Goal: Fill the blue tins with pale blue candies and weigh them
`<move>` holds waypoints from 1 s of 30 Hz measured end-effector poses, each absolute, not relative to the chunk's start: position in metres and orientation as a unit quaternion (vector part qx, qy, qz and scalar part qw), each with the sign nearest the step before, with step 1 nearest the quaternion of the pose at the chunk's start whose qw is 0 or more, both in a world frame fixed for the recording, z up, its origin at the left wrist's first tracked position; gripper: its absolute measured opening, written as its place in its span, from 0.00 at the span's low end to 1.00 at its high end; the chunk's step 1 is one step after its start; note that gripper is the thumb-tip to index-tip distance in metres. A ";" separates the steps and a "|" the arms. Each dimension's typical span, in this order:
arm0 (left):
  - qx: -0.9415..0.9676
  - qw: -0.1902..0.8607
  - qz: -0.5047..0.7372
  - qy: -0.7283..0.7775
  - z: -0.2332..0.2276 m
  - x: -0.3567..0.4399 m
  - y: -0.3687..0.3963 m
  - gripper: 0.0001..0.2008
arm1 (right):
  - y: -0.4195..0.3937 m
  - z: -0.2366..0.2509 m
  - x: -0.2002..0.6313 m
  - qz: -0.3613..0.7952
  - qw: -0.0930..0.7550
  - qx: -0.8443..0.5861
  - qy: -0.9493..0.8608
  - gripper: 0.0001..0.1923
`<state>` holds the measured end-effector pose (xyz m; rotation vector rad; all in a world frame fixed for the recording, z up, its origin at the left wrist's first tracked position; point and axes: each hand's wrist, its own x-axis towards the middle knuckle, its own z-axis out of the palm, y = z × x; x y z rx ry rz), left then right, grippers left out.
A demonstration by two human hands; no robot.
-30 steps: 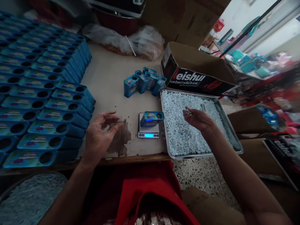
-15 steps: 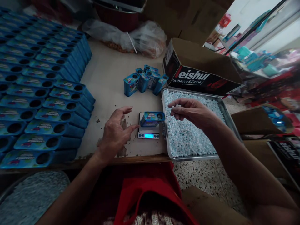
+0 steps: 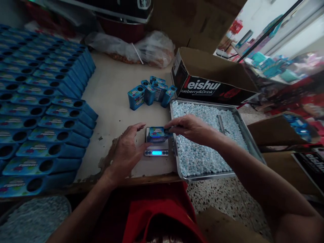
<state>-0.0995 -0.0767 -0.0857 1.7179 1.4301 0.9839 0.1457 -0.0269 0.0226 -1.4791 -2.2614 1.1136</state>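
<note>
The fingers of the right hand [image 3: 189, 128] bend down over the right end of a blue box [image 3: 157, 134]. Their tips are dark there, so I cannot tell whether they pinch something or are empty. The left hand [image 3: 124, 148] has its thumb and fingers spread apart in a curve, with nothing between them that I can see. Its thumb is just beside the box; whether they touch is not clear.

Under these fingers, the box lies on a small scale [image 3: 156, 153], whose display is lit in blue; the number is too blurred to read. Below the right wrist is a metal tray [image 3: 180, 170] full of pale pellets [image 3: 202, 155], with a metal strip [image 3: 221, 124] lying on them. Beyond the fingertips stands a small group of blue boxes [image 3: 136, 98], and behind the tray, a carton [image 3: 215, 89]. To the left of the left fingers, many similar boxes [image 3: 50, 152] stand in rows. Farthest away lies a clear plastic bag [image 3: 154, 49].
</note>
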 end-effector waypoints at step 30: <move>0.817 0.182 -0.062 0.544 -0.018 -0.293 0.131 0.25 | 0.027 0.019 0.083 0.022 -0.037 -0.531 -0.847 0.16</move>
